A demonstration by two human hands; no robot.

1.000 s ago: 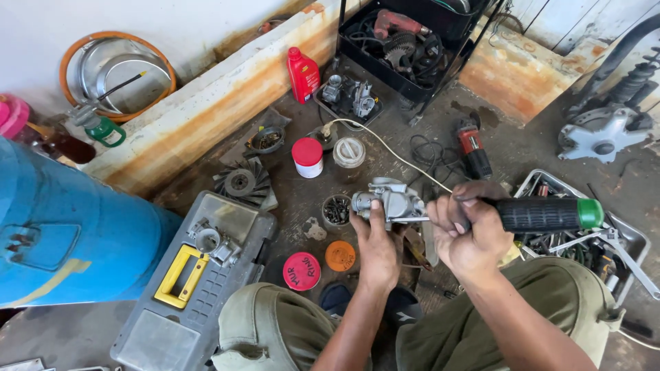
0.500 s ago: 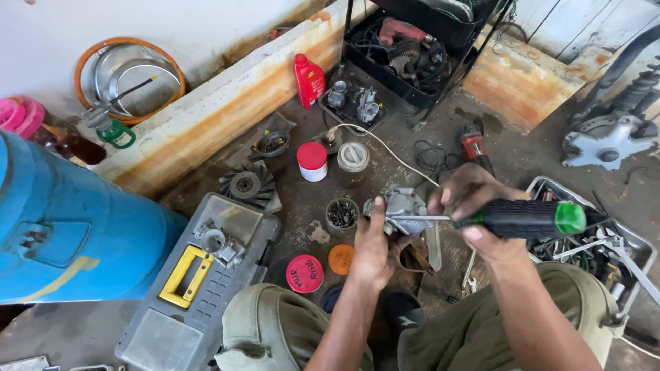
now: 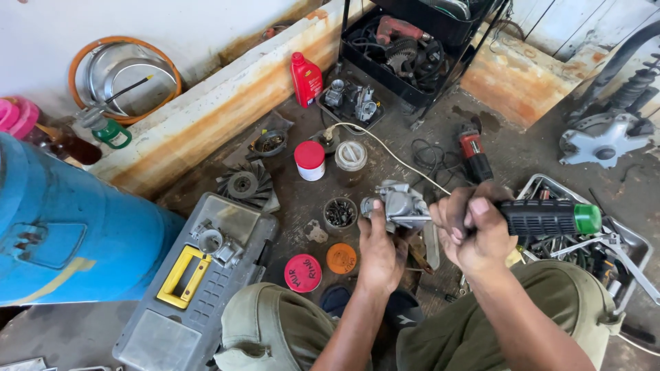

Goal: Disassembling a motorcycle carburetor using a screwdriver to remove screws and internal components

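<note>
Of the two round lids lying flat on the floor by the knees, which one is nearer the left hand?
The orange lid, just beside the left hand; the pinkish-red lid lies farther left, toward the grey toolbox.

Dull cast-metal carburetor (image 3: 399, 204), ribbed black plastic screwdriver handle (image 3: 543, 218) with glossy green cap, rough concrete floor (image 3: 512, 154).
</note>
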